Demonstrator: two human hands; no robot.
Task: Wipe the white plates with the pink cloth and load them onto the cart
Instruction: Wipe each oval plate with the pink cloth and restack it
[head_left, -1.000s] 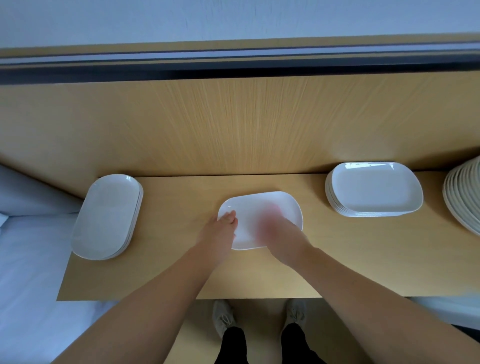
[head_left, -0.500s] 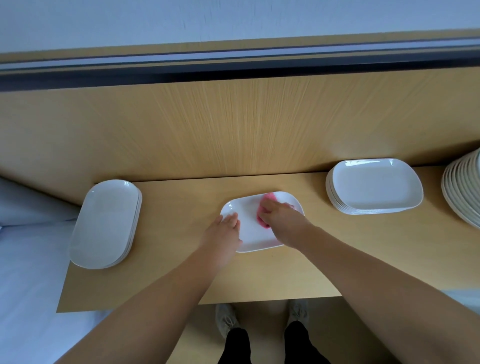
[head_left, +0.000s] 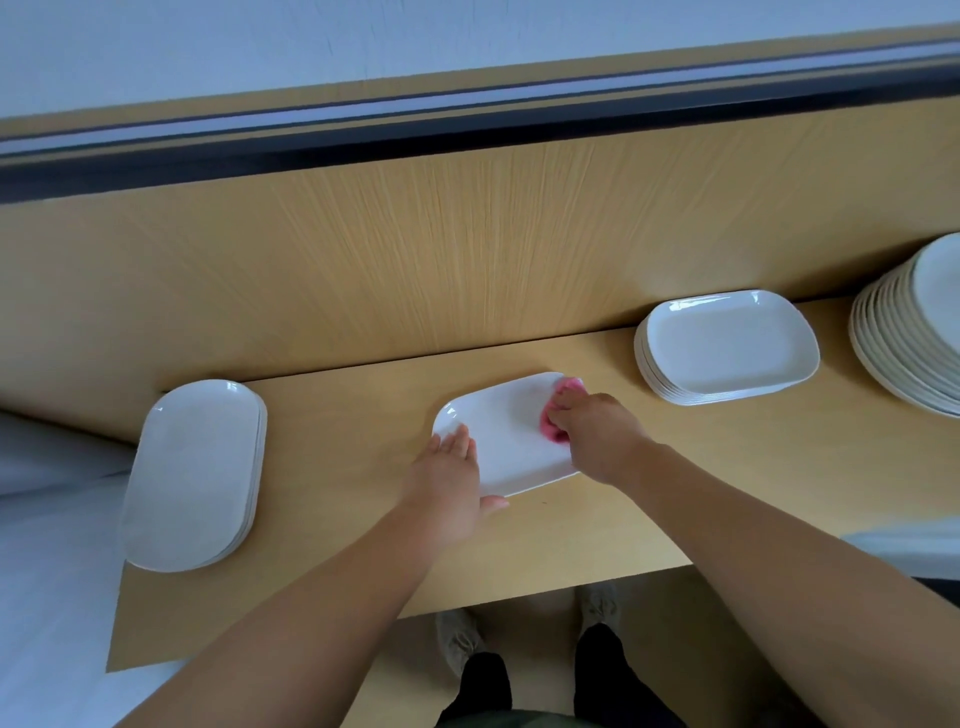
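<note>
Pink cloth (head_left: 570, 386) mostly hidden under right hand (head_left: 597, 436); far-right plate stack (head_left: 914, 338) cropped.

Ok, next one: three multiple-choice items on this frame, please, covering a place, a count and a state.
1. Where on the centre plate is the pink cloth? A near left corner B far right end C off it
2. How many plate stacks beside it? A one B three C five
3. Left hand? A flat on the plate B clenched midair C lifting a stack
B: it shows under the right hand there. B: one left, two right. A: straight fingers lie on its rim.
</note>
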